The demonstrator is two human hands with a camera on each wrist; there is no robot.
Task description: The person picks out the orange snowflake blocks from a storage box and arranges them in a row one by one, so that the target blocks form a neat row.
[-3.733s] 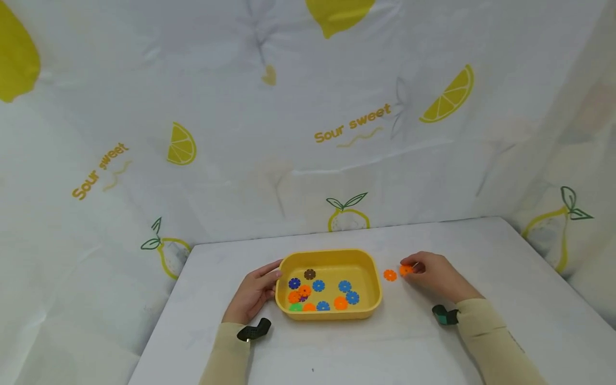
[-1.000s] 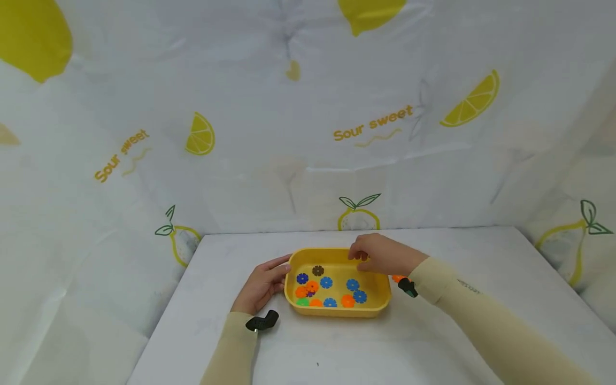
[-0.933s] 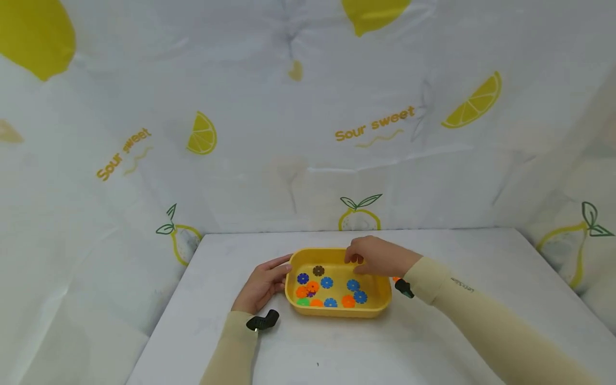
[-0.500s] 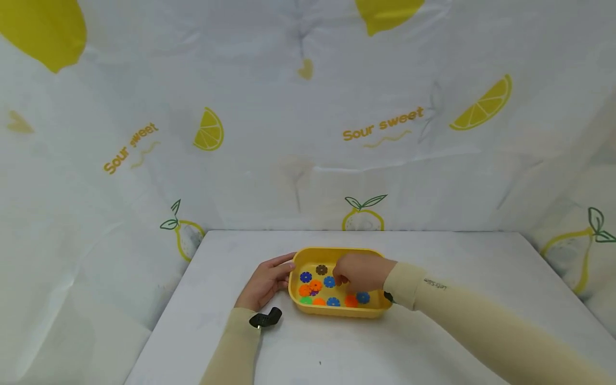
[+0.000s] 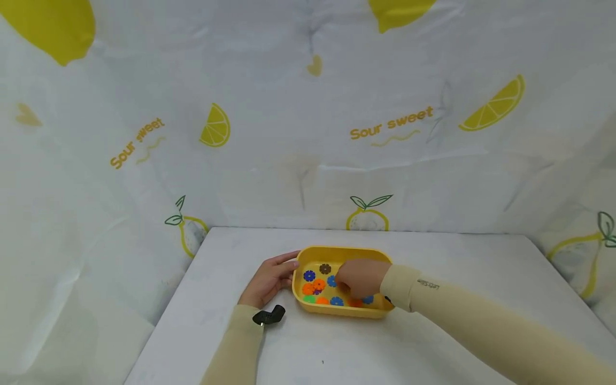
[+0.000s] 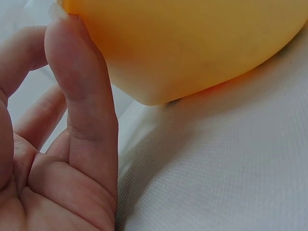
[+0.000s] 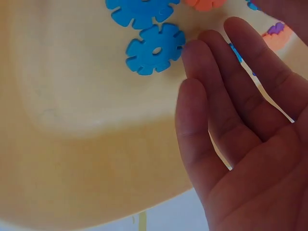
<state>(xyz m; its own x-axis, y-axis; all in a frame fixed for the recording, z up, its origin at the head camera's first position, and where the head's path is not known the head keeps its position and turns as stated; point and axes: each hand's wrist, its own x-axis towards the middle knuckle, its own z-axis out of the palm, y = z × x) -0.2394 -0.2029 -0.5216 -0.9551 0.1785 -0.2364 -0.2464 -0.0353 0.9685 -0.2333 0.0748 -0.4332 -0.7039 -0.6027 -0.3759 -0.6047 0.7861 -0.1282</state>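
A yellow plastic tray point(image 5: 344, 312) holds several small notched flower discs. On the left side of its floor are a brown disc point(image 5: 325, 269), a dark blue disc point(image 5: 309, 275), a green disc point(image 5: 309, 299) and orange discs point(image 5: 319, 284). My left hand point(image 5: 267, 278) grips the tray's left end, thumb at the rim. My right hand point(image 5: 362, 275) reaches down inside the tray, covering part of its right half. In the right wrist view its fingers are loosely extended near a blue disc point(image 7: 156, 49), and I see nothing held.
The tray stands on a white table point(image 5: 322, 347). A white cloth point(image 5: 289, 182) printed with lemons hangs behind and at both sides. My right sleeve point(image 5: 462, 310) hides part of the table right of the tray.
My right hand earlier pinched an orange disc on the table right of the tray, beside another. It has moved left and down into the tray. My left hand stays on the tray.
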